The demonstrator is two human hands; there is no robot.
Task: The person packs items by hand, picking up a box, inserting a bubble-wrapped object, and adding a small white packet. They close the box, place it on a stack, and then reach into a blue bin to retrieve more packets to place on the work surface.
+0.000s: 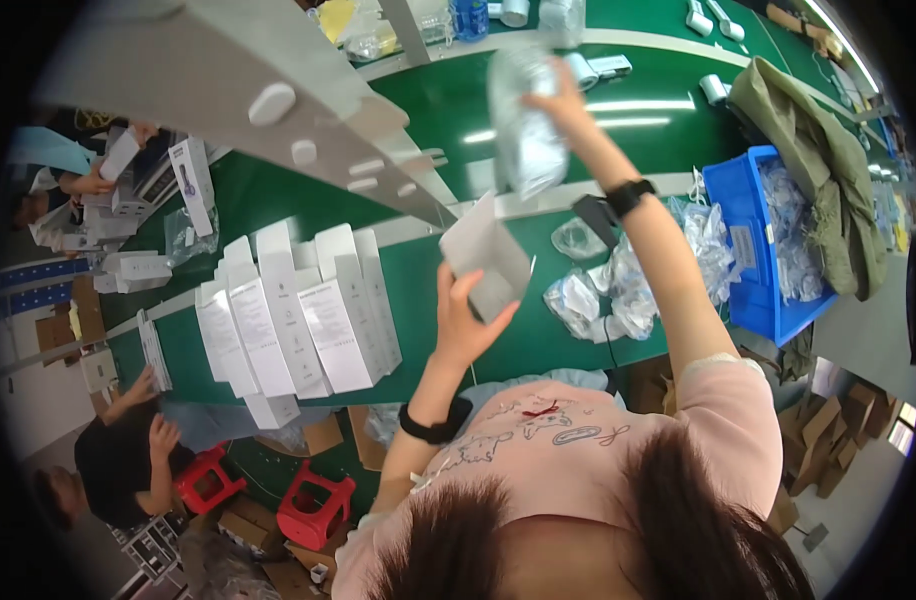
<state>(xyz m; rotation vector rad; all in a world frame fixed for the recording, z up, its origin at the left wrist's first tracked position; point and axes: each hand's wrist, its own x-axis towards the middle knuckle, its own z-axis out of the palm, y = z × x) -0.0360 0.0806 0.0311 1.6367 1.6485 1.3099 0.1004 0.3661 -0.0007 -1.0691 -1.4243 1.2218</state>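
My left hand (pixel 468 318) grips an open white carton (pixel 490 262) from below, its flaps pointing up and its grey inside showing. Higher up, over the far side of the bench, my right hand (pixel 561 100) holds a clear plastic-wrapped item (pixel 530 135), smeared by motion; what the wrap contains cannot be made out. Below my right forearm lie several clear plastic-bagged items (pixel 633 280) on the green bench. A dark flat object (pixel 595 220) shows beside my right wrist.
Tall white cartons (pixel 313 320) stand grouped at left. A blue bin (pixel 748 250) of bagged parts is at right, an olive cloth (pixel 813 180) beside it. A grey metal beam (pixel 278 105) crosses upper left. Red stools (pixel 316 505) stand below; a co-worker (pixel 128 460) is at far left.
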